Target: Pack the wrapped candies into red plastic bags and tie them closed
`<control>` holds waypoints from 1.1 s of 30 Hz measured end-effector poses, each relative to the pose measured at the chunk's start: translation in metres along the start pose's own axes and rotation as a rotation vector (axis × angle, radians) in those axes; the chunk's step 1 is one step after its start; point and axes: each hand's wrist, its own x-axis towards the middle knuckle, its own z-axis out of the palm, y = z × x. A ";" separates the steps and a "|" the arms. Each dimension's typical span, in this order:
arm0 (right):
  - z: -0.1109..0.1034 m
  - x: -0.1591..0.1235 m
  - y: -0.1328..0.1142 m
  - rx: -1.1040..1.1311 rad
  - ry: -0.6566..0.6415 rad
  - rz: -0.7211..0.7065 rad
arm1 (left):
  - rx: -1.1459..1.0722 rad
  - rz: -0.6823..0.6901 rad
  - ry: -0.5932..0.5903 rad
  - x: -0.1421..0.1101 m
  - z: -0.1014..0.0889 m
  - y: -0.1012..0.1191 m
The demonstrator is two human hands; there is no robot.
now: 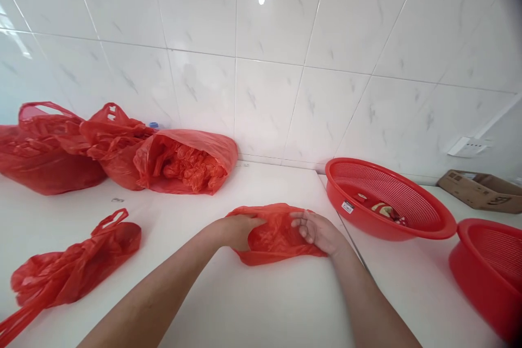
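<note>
In front of me a red plastic bag (277, 234) lies on the white table, its mouth spread wide towards me and its thin film crumpled inside. My left hand (240, 231) reaches into the left side of the mouth, thumb stretched out and apart; its other fingers are partly hidden. At the right side of the opening is my right hand (316, 231), palm turned inward, fingers loosely bent and apart. Nothing shows within either hand.
Stuffed red bags (191, 166) stand along the tiled wall at left. Nearer lies a knotted red bag (81, 266). On the right are a red mesh basket (375, 217) with items inside, a second red basket (481, 277) and a cardboard box (477, 193).
</note>
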 end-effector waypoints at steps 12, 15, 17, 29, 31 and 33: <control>-0.006 -0.003 -0.005 0.321 -0.004 -0.084 | -0.137 -0.026 0.431 0.000 -0.004 -0.006; -0.002 -0.006 -0.006 0.260 -0.030 -0.141 | 0.002 0.141 0.484 0.002 0.007 -0.002; 0.002 -0.007 -0.007 0.221 -0.044 -0.148 | 0.091 0.240 0.459 0.005 0.014 0.004; 0.003 0.007 -0.001 0.168 0.165 -0.277 | 0.084 0.140 -0.051 0.012 0.035 0.015; 0.002 0.008 -0.001 0.164 0.156 -0.304 | 0.074 0.162 0.019 0.009 0.031 0.018; 0.004 0.008 -0.001 0.125 0.175 -0.340 | 0.050 0.208 0.147 0.009 0.026 0.022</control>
